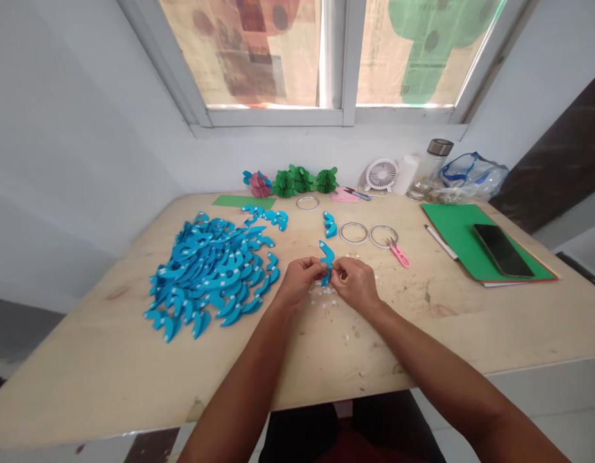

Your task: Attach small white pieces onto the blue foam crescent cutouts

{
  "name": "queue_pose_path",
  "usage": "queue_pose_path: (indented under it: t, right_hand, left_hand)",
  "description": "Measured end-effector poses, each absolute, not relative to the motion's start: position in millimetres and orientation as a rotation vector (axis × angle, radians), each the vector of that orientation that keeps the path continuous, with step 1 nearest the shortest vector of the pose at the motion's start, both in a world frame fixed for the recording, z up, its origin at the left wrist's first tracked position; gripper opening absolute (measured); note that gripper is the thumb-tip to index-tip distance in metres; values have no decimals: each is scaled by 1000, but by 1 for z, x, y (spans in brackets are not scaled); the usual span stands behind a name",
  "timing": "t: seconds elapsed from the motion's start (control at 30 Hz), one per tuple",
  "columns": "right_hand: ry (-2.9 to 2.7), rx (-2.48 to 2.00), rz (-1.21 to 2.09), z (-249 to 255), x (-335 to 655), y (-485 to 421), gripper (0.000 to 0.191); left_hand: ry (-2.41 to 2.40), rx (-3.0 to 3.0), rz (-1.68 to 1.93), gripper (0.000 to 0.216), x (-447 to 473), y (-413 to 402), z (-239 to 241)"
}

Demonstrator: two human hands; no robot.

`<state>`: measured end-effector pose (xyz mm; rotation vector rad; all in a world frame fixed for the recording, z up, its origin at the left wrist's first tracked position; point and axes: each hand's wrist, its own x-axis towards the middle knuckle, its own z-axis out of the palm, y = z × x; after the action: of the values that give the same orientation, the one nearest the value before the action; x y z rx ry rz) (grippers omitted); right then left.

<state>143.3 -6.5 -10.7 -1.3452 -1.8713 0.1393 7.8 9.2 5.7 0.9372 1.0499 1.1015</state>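
Between my hands, just above the table, is a curved blue paper piece [328,253] with a small white square at its top. My left hand [301,276] has its fingers closed on the piece's left side. From the right, my right hand [354,281] pinches at its edge; whether it holds the paper itself or a tiny scrap is too small to tell. Small white paper bits [325,292] lie scattered beneath my fingers. Another blue wavy paper piece [329,225] rests just behind. A big heap of similar blue pieces [215,270] with white squares spreads to the left.
Tape rolls [354,233] and pink-handled snips [398,252] lie right of centre. Further right are a pen [441,242], green sheets [446,225] and a phone [502,249]. Along the wall stand green paper figures [301,180], a small fan [381,175] and a glass bottle [428,170].
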Motion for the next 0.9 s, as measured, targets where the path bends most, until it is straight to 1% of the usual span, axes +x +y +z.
queue_pose_path:
  t: [0.27,0.43,0.53,0.8,0.9]
  right_hand:
    - [-1553,-1297,836,-13,145,0,3]
    - [-1355,-1218,1114,-14,146,4,7]
    - [-1333,-1218,1114,-12,148,4,9]
    - [-1495,-1242,855,-6,144,-4,12]
    - [-1522,-1256,818,-8,144,-4,11]
  left_hand:
    - [956,865,1064,19,4,11,3]
    - [898,819,1078,17,2,12,2]
    - [899,821,1088,18,2,12,2]
    - [893,840,1096,16,2,15,-5]
    - [895,841,1100,16,2,15,-6]
